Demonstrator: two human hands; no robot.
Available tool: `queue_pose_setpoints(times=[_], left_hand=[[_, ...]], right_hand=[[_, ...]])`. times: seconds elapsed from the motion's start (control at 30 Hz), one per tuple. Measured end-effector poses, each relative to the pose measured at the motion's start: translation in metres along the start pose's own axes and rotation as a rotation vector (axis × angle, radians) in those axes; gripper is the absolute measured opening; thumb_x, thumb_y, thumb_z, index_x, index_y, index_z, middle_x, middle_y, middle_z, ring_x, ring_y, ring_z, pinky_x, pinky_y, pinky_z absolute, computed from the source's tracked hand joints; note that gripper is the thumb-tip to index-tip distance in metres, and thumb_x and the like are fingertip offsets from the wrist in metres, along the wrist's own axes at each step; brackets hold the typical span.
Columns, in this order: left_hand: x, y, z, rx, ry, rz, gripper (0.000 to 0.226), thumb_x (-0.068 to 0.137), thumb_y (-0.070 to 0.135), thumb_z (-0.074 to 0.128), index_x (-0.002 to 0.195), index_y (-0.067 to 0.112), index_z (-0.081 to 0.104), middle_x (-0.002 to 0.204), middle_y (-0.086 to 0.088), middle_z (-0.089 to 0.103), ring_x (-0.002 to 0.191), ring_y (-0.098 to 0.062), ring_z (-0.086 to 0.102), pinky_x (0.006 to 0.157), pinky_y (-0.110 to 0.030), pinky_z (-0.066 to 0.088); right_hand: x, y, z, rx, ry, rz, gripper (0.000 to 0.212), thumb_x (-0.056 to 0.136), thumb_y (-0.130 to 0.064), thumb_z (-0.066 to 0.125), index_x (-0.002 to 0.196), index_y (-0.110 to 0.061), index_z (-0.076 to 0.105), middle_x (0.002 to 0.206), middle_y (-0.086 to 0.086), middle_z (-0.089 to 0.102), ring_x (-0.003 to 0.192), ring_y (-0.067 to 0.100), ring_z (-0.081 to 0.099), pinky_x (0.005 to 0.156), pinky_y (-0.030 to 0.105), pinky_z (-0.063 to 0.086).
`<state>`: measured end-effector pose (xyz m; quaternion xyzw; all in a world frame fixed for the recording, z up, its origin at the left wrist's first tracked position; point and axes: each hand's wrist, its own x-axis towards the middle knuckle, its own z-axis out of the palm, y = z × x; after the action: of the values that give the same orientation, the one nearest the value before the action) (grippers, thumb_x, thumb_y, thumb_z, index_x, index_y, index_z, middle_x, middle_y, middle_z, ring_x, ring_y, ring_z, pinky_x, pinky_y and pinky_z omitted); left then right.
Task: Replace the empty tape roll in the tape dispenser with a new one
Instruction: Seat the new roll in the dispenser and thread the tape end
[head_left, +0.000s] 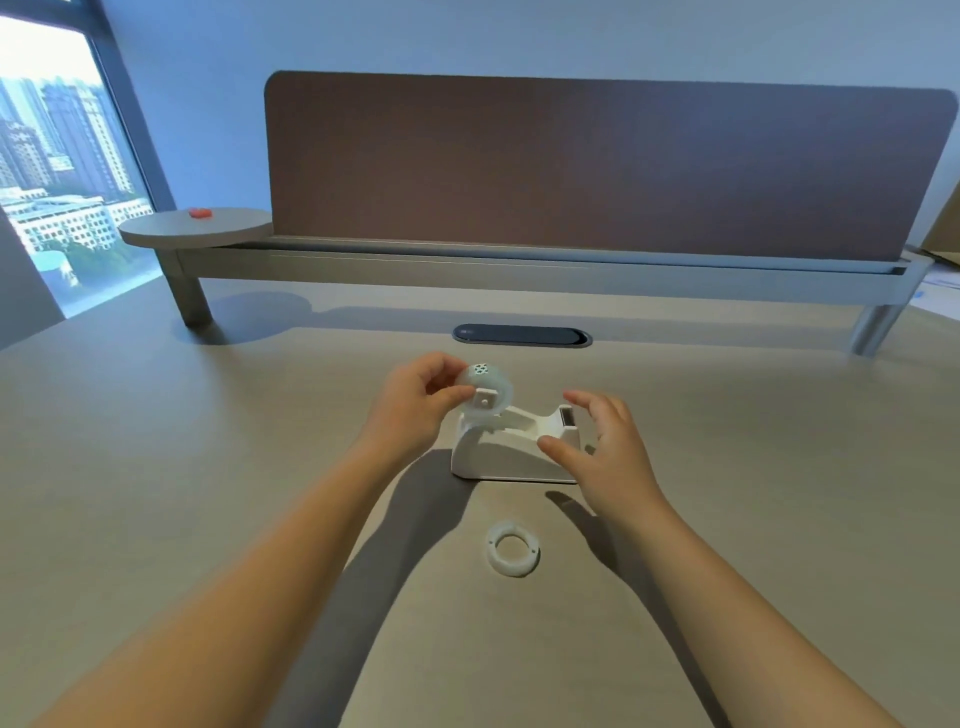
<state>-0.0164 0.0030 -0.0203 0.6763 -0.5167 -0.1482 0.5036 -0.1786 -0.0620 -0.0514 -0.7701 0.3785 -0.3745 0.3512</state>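
A white tape dispenser (511, 454) stands on the desk in the middle of the view, its cutter end to the right. My left hand (415, 402) pinches a clear tape roll (491, 389) on a white square-ended hub, held at the top of the dispenser's left cradle. My right hand (605, 449) has its fingers spread around the dispenser's right end, thumb against the side; whether it grips is unclear. A white empty roll ring (513, 549) lies flat on the desk, nearer to me than the dispenser.
The beige desk (208, 493) stretches all around. A dark cable slot (522, 335) sits behind the dispenser. A brown divider panel (597, 166) on a metal rail closes off the back. A round side shelf (200, 226) with a small red object (200, 212) is at the back left.
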Motion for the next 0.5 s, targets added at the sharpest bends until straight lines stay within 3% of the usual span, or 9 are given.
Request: queue_pose_setpoints(times=[0.17, 0.27, 0.37, 0.5], left_hand=[[0.016, -0.008, 0.004, 0.06, -0.045, 0.023, 0.02, 0.082, 0.011, 0.055, 0.1, 0.004, 0.06, 0.084, 0.001, 0.056, 0.073, -0.006, 0.05, 0.07, -0.015, 0.041], [0.019, -0.01, 0.007, 0.112, -0.103, 0.039, 0.021, 0.081, 0.011, 0.056, 0.1, 0.004, 0.061, 0.089, -0.002, 0.057, 0.078, -0.012, 0.052, 0.072, -0.018, 0.043], [0.02, -0.01, 0.008, 0.163, -0.165, 0.029, 0.021, 0.081, 0.01, 0.056, 0.101, 0.004, 0.061, 0.092, -0.003, 0.057, 0.086, -0.016, 0.053, 0.075, -0.022, 0.044], [0.023, -0.008, 0.01, 0.289, -0.211, 0.068, 0.024, 0.08, 0.012, 0.057, 0.102, 0.004, 0.062, 0.092, -0.002, 0.054, 0.086, -0.017, 0.049, 0.074, -0.021, 0.041]], right_hand=[[0.014, 0.005, 0.014, -0.013, -0.131, 0.066, 0.056, 0.078, -0.02, 0.064, 0.128, -0.02, 0.038, 0.135, 0.006, 0.037, 0.118, 0.018, 0.038, 0.1, 0.035, 0.037], [0.018, 0.009, 0.018, -0.018, -0.15, 0.056, 0.053, 0.077, -0.021, 0.065, 0.125, -0.02, 0.042, 0.131, 0.006, 0.037, 0.109, 0.012, 0.036, 0.095, 0.03, 0.036], [0.02, 0.012, 0.019, -0.019, -0.147, 0.042, 0.045, 0.076, -0.02, 0.065, 0.118, -0.017, 0.05, 0.119, 0.003, 0.039, 0.111, 0.017, 0.039, 0.09, 0.024, 0.033], [0.02, 0.013, 0.021, -0.028, -0.144, 0.039, 0.04, 0.077, -0.021, 0.064, 0.115, -0.018, 0.052, 0.124, 0.006, 0.039, 0.11, 0.016, 0.036, 0.092, 0.027, 0.035]])
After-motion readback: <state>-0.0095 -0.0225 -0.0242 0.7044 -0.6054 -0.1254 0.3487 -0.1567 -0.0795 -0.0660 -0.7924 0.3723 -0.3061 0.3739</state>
